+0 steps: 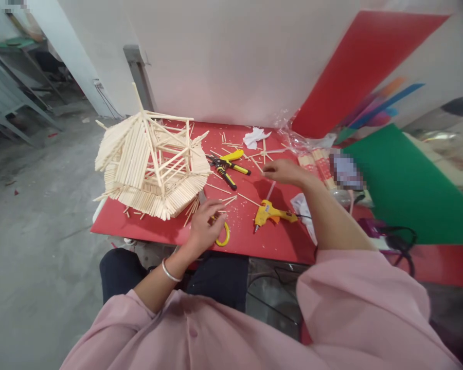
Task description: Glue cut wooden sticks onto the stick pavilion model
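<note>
My right hand [281, 170] reaches over the far part of the red tabletop, its fingers drawn together at the end of a thin wooden stick [256, 163]. Near the front edge, my left hand [206, 226] hovers with fingers apart, beside a yellow ring [227, 235] that it partly covers. To its left stands a model pavilion [133, 164] built of wooden sticks, its roof part covered and part bare frame. A yellow glue gun [268, 213] lies between my hands, nozzle toward me. Yellow-and-black pliers [227, 167] rest beyond my left hand.
Loose sticks [219, 189] and scraps litter the red tabletop [239, 241]. Crumpled tissue [255, 137] lies at the back, and packs of sticks [319, 167] sit on the right. A green board [412, 190] and a red board [364, 67] are farther right.
</note>
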A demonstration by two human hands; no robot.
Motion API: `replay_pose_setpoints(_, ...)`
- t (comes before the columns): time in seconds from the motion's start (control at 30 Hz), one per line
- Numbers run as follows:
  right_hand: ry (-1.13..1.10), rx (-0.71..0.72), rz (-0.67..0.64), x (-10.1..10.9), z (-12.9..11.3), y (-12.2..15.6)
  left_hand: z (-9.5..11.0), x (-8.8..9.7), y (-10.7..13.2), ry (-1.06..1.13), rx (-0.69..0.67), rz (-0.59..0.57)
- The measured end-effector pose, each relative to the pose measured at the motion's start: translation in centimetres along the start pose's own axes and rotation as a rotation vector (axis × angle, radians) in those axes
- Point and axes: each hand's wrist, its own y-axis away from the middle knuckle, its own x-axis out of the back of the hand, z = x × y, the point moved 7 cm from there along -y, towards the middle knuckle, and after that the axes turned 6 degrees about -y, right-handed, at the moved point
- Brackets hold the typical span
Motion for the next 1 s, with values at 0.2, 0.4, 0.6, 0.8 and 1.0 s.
replay_pose_setpoints(0.2, -0.297, 0.185, -0.257, -1.8, -8.0, 5.6, -2.5, -1.6, -0.6, 0.539, 0.515, -0.044)
replay_pose_setpoints(0.4, -0.306, 0.396, -0.397, -2.7, -12.9, 5.1, -3.3, -0.8, -1.0, 0.511, 0.481, 0.015)
replay_pose_setpoints(0.6, -0.083, 0.018, 0.013, 1.7, -8.0, -8.1, -4.1, 1.0, 0.5, 0.289, 0.423, 0.27)
replay_pose_setpoints(0.8, 0.041, -0.253, 0.162, 1.3, -5.4, -20.3, -3.3, 2.4, 1.2, 0.086, 0.342, 0.384)
replay_pose_setpoints(1.0, 0.116, -0.197, 0.104, -0.1, -6.0, -24.5, -4.2, 2.0, 1.6, 0.092, 0.388, 0.409)
